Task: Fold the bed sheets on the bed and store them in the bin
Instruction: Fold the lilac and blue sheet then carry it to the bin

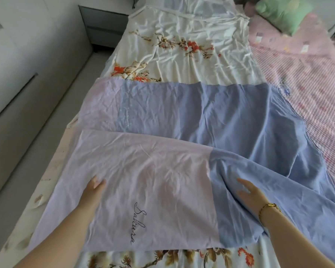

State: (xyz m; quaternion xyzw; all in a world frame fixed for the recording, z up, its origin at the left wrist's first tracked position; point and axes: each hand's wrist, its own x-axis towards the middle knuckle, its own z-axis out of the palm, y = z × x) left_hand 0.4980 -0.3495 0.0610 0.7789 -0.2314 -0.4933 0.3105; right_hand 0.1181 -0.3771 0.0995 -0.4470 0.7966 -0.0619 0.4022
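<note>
A wrinkled cotton bed sheet in pale pink and blue panels [182, 132] lies spread across the near half of the bed. Its near portion is doubled back over itself, so a pink flap with a blue end covers the lower layer. The flap's upper edge runs on a slant from the bed's left edge toward the right side. Dark cursive lettering [139, 222] is stitched on the pink panel close to the bed's near edge.

The left hand [94, 188] rests palm down on the pink panel toward the left edge of the bed. Its fingers are relaxed and apart and clamp nothing. The right hand [249, 192] lies flat on the blue panel just beside a raised crease. Its fingers are straight and spread, pressing the cloth rather than pinching it. A gold chain bracelet [269, 208] circles the right wrist.

Under the two-tone sheet lies a cream sheet printed with orange flowers and brown twigs [182, 51]. It reaches to the far end of the bed and shows again in a strip along the near edge. A pink and white striped blanket [307, 93] covers the right side of the bed, and a pale green pillow [284, 12] sits at the far right corner. Off the left edge of the bed stand a grey drawer cabinet [103, 26] and white cupboard doors with dark slot handles [17, 55]
</note>
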